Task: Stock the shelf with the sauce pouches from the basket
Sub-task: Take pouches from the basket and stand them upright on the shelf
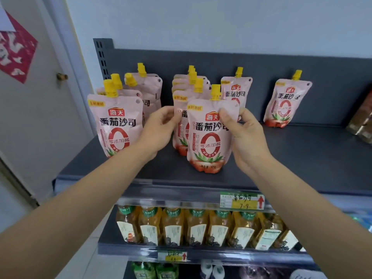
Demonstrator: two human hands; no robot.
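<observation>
Pink sauce pouches with yellow caps stand in rows on the dark grey top shelf (302,158). The front pouch of the middle row (208,146) stands upright near the shelf's front; my right hand (244,135) pinches its upper right corner. My left hand (161,127) grips the left edge of the pouch just behind it (180,135). A left row starts with a front pouch (117,125). Single pouches stand further back, one (238,93) behind my right hand and another (285,103) at the far right. The basket is out of view.
A price-tag strip (241,200) runs along the shelf's front edge. Amber drink bottles (197,226) fill the shelf below. A brown package (362,121) lies at the top shelf's right end. A door with a knob (62,77) is on the left.
</observation>
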